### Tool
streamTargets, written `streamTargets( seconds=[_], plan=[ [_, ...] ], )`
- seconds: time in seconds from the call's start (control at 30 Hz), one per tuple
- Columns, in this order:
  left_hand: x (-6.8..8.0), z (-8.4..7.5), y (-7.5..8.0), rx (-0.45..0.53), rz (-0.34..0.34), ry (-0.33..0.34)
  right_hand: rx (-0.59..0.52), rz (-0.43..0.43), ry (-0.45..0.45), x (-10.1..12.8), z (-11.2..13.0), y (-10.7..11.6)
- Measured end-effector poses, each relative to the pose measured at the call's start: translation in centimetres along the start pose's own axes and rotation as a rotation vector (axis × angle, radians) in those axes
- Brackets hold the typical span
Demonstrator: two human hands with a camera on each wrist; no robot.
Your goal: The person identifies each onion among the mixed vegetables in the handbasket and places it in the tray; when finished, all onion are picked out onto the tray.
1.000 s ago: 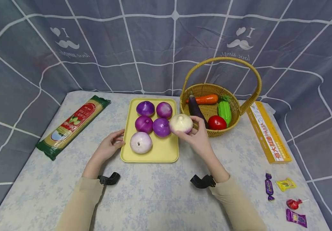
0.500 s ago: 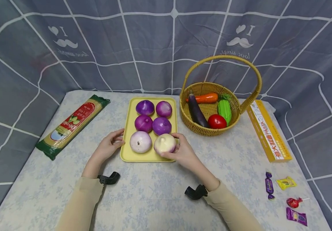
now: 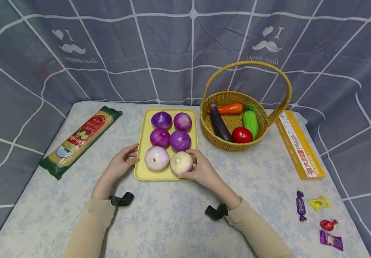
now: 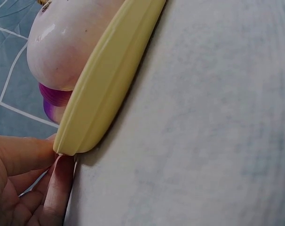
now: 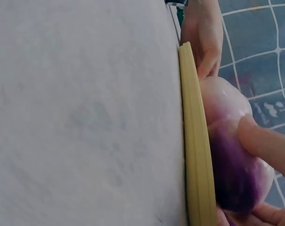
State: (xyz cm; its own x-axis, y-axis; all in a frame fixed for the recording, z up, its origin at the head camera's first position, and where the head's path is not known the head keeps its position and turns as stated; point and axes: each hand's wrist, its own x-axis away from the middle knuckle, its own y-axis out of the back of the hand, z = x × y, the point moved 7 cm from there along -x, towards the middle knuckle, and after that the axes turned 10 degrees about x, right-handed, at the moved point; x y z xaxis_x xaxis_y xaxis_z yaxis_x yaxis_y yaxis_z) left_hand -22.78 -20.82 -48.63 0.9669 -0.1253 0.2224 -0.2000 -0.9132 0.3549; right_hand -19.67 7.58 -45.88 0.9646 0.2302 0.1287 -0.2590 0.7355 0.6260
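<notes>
In the head view my right hand (image 3: 201,170) grips a pale white-and-purple onion (image 3: 181,163) at the front right of a yellow tray (image 3: 141,143). The right wrist view shows thumb and fingers around this onion (image 5: 236,165), low beside the tray's rim. My left hand (image 3: 122,161) pinches the tray's left edge; in the left wrist view the thumb lies on the rim (image 4: 93,103) and a finger below it. A whitish onion (image 3: 157,158) sits at the tray's front left. Several purple onions (image 3: 180,141) stand in two rows behind.
A wicker basket (image 3: 214,143) with an eggplant, carrot, tomato and green vegetable stands right of the tray. A pasta box (image 3: 301,147) lies farther right, with wrapped candies (image 3: 319,203) nearer me. A pasta bag (image 3: 80,141) lies at left. A grey curtain rises behind the table.
My right hand has carried the pale onion from beside the basket leftward and toward me, down to the tray's front right. The left hand stays at the tray's edge.
</notes>
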Motion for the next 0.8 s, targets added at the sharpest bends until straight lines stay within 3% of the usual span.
streamTargets(
  seconds=[0.47,0.8],
  plan=[
    [0.02,0.09,0.01,0.002,-0.003,0.015,0.089,-0.068,-0.006,-0.08,0.28,-0.23],
    [-0.07,-0.01,-0.01,-0.001,-0.007,0.026,0.045,-0.054,-0.014,0.36,0.37,-0.23]
  ],
)
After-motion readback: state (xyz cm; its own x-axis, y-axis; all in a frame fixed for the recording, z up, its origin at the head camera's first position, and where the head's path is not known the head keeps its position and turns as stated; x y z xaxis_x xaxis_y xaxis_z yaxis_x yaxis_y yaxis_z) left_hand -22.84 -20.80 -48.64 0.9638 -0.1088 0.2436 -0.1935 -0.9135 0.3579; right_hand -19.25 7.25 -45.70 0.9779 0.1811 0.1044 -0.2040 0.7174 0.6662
